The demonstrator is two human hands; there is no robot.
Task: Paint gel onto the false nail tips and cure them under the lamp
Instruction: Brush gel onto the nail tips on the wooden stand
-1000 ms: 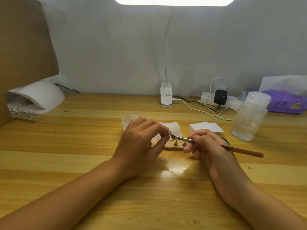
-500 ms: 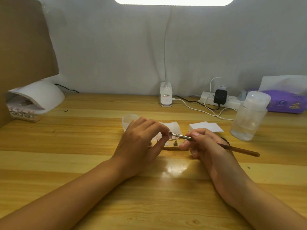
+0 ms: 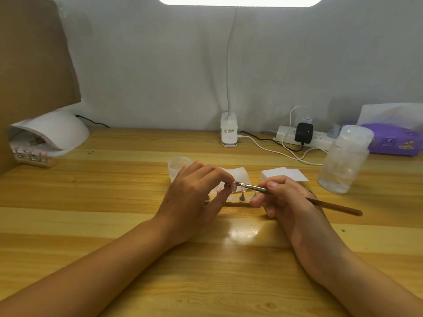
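While left hand (image 3: 194, 197) pinches nail tip (image 3: 234, 186), right hand (image 3: 288, 202) holding brush (image 3: 251, 186)

Yellow plank counter (image 3: 114, 225) beneath left grip (image 3: 194, 197) and right grip (image 3: 286, 202); glare patch (image 3: 242, 232) just nearer than grips. Grey-white wall (image 3: 148, 65) well beyond them. Brown board (image 3: 29, 53) far left. Bright light panel (image 3: 240, 0) overhead, white stalk (image 3: 230, 65) rising beyond grips.

Single view, head-worn and wide-angle. It looks forward and down across the desk (image 3: 91, 191) toward the grey back wall (image 3: 160, 65). The forearms enter from the bottom edge. The left hand (image 3: 192, 202) and right hand (image 3: 288, 202) sit close, at frame centre.
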